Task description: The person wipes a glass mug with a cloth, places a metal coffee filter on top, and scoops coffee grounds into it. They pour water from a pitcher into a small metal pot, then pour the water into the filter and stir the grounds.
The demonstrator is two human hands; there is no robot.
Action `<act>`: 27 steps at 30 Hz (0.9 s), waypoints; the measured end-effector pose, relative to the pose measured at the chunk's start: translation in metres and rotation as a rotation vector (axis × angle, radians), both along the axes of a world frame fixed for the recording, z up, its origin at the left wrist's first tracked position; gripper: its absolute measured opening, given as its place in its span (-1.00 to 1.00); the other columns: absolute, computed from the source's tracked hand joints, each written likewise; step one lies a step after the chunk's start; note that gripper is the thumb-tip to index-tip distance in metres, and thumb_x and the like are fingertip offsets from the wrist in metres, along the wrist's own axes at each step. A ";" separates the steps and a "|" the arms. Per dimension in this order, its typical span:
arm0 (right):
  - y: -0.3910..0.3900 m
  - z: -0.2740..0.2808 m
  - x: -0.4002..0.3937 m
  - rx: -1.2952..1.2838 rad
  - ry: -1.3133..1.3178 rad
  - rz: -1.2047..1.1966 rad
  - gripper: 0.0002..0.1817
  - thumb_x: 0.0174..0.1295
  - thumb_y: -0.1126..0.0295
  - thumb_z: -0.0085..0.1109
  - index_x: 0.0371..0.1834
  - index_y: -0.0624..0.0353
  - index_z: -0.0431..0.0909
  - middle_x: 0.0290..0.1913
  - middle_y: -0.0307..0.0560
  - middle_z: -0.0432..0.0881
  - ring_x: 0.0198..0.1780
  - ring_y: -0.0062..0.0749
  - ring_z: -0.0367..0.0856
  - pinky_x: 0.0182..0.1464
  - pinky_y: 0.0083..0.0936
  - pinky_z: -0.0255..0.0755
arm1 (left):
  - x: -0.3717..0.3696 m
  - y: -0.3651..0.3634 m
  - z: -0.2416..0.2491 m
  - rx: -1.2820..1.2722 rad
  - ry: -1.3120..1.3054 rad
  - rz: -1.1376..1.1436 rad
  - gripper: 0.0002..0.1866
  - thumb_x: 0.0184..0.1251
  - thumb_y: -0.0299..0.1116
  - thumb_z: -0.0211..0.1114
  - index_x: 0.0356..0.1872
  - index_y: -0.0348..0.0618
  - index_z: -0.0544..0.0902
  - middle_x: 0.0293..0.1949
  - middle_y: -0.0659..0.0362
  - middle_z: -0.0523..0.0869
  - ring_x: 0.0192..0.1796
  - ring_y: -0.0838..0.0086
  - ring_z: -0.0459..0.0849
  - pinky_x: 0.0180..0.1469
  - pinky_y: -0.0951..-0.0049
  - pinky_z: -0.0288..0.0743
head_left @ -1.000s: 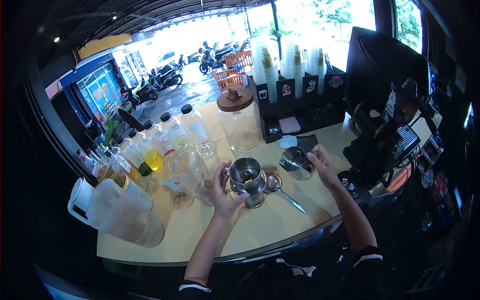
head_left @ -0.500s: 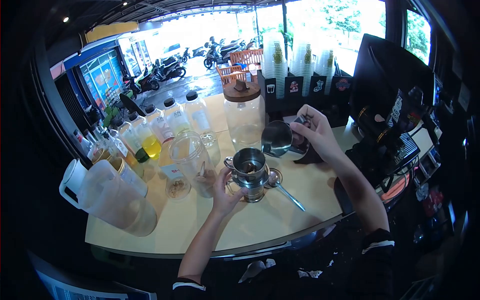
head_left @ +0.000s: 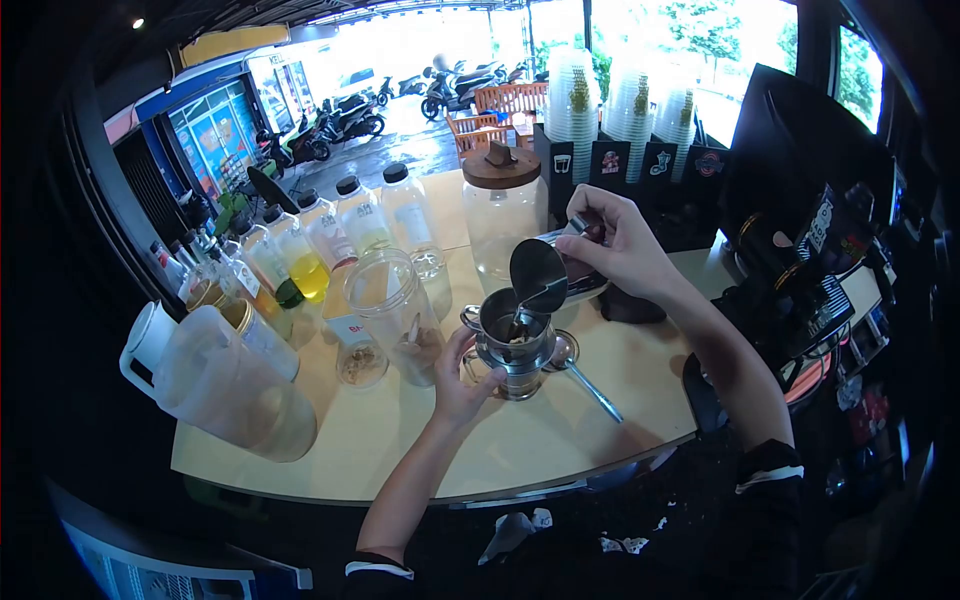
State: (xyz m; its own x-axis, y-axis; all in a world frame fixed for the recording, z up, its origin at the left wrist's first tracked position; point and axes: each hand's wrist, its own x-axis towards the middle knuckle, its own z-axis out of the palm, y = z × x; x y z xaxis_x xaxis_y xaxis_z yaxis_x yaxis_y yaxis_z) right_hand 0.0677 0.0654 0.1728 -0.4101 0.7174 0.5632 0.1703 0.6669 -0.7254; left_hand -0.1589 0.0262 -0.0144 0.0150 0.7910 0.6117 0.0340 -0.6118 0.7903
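Note:
My left hand (head_left: 465, 385) grips the lower side of a metal drip filter (head_left: 515, 325), thumb at its flange. The filter stands upright on a cup (head_left: 520, 385), mostly hidden beneath it. Dark and pale bits lie inside the filter. My right hand (head_left: 625, 245) is closed around the dark handle of a small metal jug (head_left: 538, 272), tilted over the filter with a thin stream running from its lip. To the filter's right, a metal spoon (head_left: 595, 390) rests by a small round dish.
A wide-mouthed clear jar (head_left: 385, 300) and a wooden-lidded glass jar (head_left: 503, 220) stand close by. Farther left are a plastic pitcher (head_left: 235, 385) and several bottles (head_left: 305, 255). Stacked cups (head_left: 572, 100) fill a black holder at the back.
My right hand has brought the jug left and tipped it over the filter; liquid now runs from it. My left hand stays at the filter. The whole view has shifted slightly.

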 end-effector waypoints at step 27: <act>0.003 0.008 0.000 0.061 -0.061 -0.004 -0.73 0.16 0.49 0.24 -0.42 0.14 0.25 -0.53 -0.44 0.23 -0.50 -0.91 0.38 -0.53 -0.85 0.25 | -0.002 0.000 0.002 0.020 0.020 0.005 -0.26 -0.05 -0.14 0.50 0.17 -0.25 0.42 0.09 0.06 0.54 0.18 0.36 0.50 0.27 0.28 0.31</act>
